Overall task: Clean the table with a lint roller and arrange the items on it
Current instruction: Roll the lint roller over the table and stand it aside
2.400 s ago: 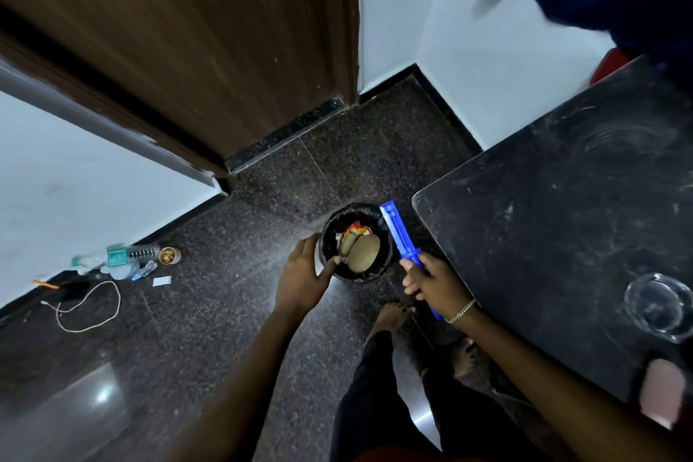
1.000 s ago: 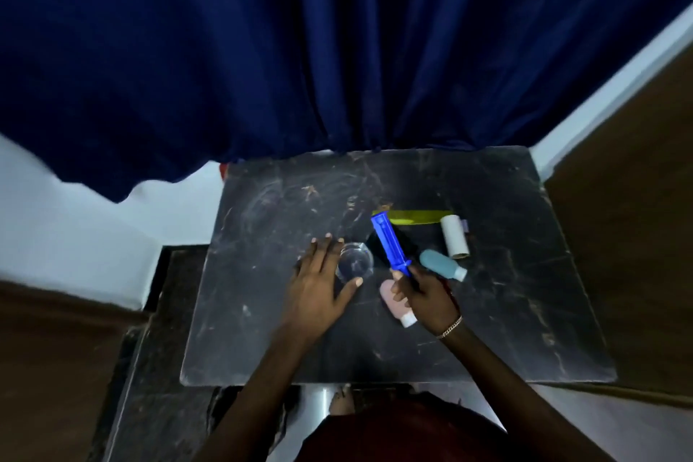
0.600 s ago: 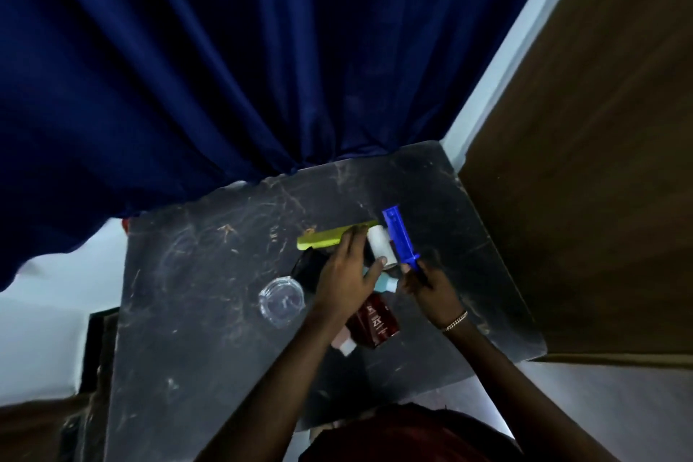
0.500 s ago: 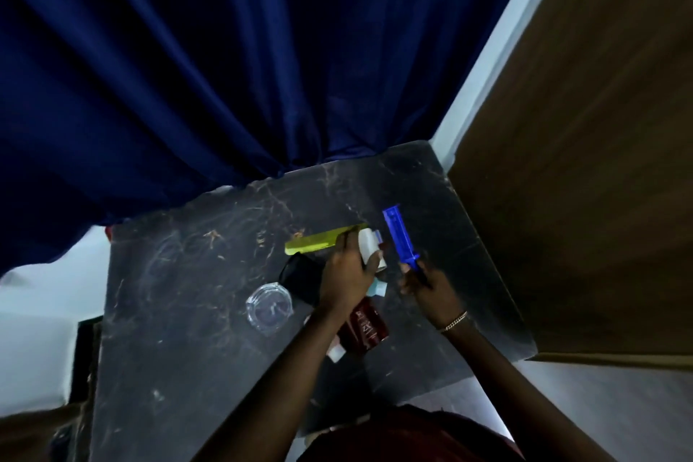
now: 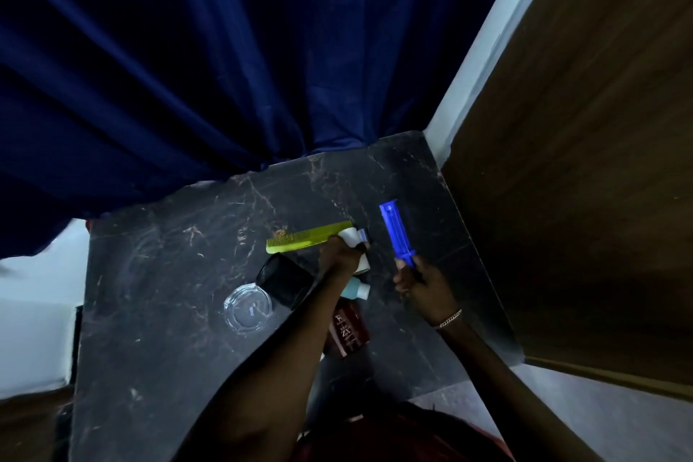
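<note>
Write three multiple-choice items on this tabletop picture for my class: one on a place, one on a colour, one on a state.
1. Where does the glass ashtray sit?
A. left of the black jar
B. on the comb
C. at the table's far right corner

2. What colour is the comb?
A. red
B. yellow-green
C. white

3. What is the right hand doing?
A. resting flat and empty
B. gripping the blue handle
C. holding the ashtray

Answers: 1 A, the ashtray lies beside the jar's left; 2 B, its teeth and spine are yellow-green; 3 B, its fingers wrap the handle's lower end.
</note>
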`<action>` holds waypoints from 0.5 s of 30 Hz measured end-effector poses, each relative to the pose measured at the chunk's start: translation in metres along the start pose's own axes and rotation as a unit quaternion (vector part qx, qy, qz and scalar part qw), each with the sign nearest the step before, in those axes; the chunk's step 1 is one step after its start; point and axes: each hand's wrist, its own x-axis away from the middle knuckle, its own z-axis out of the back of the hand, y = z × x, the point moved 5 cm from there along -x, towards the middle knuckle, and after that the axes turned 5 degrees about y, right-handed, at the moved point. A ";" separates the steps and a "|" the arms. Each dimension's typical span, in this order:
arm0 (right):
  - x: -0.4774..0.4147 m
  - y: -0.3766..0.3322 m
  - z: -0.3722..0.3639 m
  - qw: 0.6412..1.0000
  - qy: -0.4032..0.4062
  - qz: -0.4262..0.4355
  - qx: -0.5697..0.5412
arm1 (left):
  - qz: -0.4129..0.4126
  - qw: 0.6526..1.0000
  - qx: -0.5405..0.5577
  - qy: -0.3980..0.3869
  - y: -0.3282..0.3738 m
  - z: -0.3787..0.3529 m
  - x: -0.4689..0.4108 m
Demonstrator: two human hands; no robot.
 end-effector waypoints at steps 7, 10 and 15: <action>-0.004 0.001 0.004 0.999 -0.018 -0.009 -0.035 | 0.008 1.000 0.007 0.009 0.003 0.000 -0.005; -0.005 0.003 0.005 0.998 -0.024 -0.025 -0.058 | 0.019 1.000 0.021 0.012 0.001 0.001 -0.005; -0.009 0.002 0.006 0.998 -0.024 -0.029 -0.059 | 0.009 0.999 0.031 0.028 0.003 0.003 -0.002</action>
